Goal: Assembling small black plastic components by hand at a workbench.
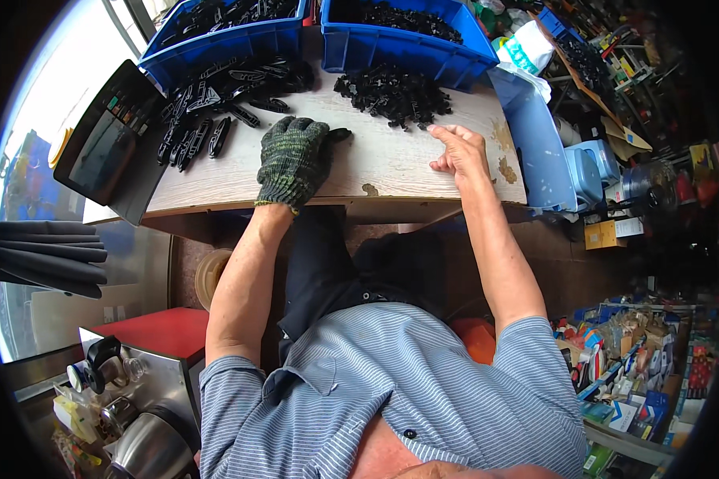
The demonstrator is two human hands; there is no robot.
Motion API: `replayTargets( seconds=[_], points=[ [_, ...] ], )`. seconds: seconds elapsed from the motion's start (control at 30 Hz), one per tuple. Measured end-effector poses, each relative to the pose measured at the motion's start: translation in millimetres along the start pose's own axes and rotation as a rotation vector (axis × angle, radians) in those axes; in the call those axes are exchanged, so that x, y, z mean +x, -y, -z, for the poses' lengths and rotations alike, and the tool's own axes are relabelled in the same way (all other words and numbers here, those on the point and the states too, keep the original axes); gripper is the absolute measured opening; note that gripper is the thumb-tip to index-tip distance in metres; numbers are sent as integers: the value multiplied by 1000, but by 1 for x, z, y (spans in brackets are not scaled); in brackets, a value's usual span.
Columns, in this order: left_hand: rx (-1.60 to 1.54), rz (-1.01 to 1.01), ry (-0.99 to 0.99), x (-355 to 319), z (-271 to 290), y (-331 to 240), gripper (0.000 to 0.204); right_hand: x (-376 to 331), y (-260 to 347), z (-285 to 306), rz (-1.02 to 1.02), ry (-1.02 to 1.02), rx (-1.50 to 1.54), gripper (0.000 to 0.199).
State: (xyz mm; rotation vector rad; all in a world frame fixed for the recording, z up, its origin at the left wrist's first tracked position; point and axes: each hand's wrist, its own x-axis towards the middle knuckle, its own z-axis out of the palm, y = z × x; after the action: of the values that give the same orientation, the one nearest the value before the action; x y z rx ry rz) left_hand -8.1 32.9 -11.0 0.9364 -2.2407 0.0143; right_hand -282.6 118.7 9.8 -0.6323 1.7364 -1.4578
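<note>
Head view, read remotely. Largest first: the desk (391,160), pale-topped, worn at its near edge. Along its far side I have two blue bins: the left bin (240,49) with long black parts inside, the right bin (391,52) with smaller black ones. I judge they sit back there to leave the near surface open for handwork.

Before the left bin lie loose long parts (196,104), some lined up roughly parallel; before the right bin, a heap of small parts (395,96). Each kind lies in front of its own bin, presumably to keep them sorted and within reach of one hand.

Left hand (293,160): gloved, over the desk nearer the long parts. Its fingers curl together around a black piece (339,135); only one end shows, at the inner side. Glove probably for grip or protection.

Right hand (462,152): bare, forefinger and thumb apart, forefinger at the heap's near-right edge. I see nothing held; whether the fingertip touches a part, I cannot tell.
</note>
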Motion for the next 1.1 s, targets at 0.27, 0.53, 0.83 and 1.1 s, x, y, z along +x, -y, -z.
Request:
replayTargets(
  seconds=[0.27,0.53,0.83,1.1],
  points=[
    [-20,111,-47,-5,4,-6,26,9,3,-26,55,34,-410,27],
    [-240,42,-268,-20,4,-37,21,8,11,-35,78,57,-689,20],
    [-545,155,-210,-18,-24,-79,35,-6,-2,-14,21,441,-130,25],
    [-837,165,-17,-7,-40,-71,25,-20,-15,-16,94,605,12,28]
  ],
)
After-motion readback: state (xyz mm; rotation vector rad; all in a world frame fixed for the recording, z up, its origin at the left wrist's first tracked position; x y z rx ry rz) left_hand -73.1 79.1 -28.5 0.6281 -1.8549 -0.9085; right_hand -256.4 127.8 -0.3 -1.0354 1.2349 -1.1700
